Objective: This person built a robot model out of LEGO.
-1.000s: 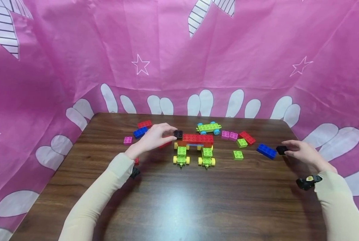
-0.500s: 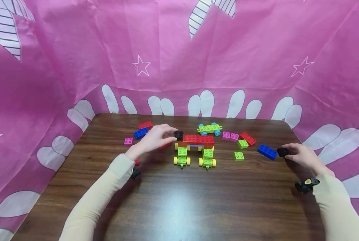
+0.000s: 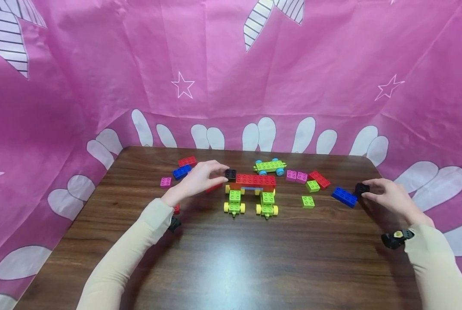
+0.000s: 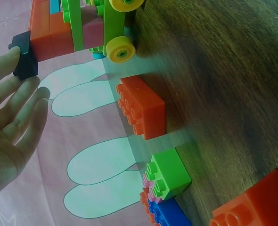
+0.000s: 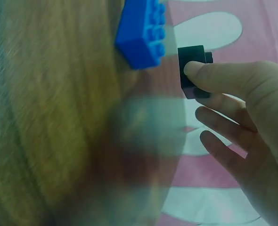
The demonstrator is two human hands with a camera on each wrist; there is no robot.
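Note:
My left hand (image 3: pixel 204 175) pinches a black brick (image 4: pixel 27 56) at the upper left end of a red brick span (image 3: pixel 255 182). This span lies across a structure with lime wheeled bases (image 3: pixel 235 202) on yellow wheels. Over at the right of the table, my right hand (image 3: pixel 395 199) holds a second black brick (image 5: pixel 192 70) between thumb and forefinger, the other fingers spread. A blue brick (image 3: pixel 344 196) lies just left of that hand. In the left wrist view, a red brick (image 4: pixel 148 110) lies on the table below the left hand.
Behind the structure stands a lime car base (image 3: pixel 269 166) with blue wheels. Pink bricks (image 3: pixel 296 175), a red brick (image 3: pixel 318 179) and lime bricks (image 3: pixel 308 202) lie to its right. Left are a blue brick (image 3: pixel 182 172) and a small pink brick (image 3: pixel 165 182). A pink curtain (image 3: pixel 231 77) backs the wooden table (image 3: pixel 293 258).
My right hand dipped slightly toward me, then moved back away with the black brick, which sits a little farther back. My left hand stays in place at the structure.

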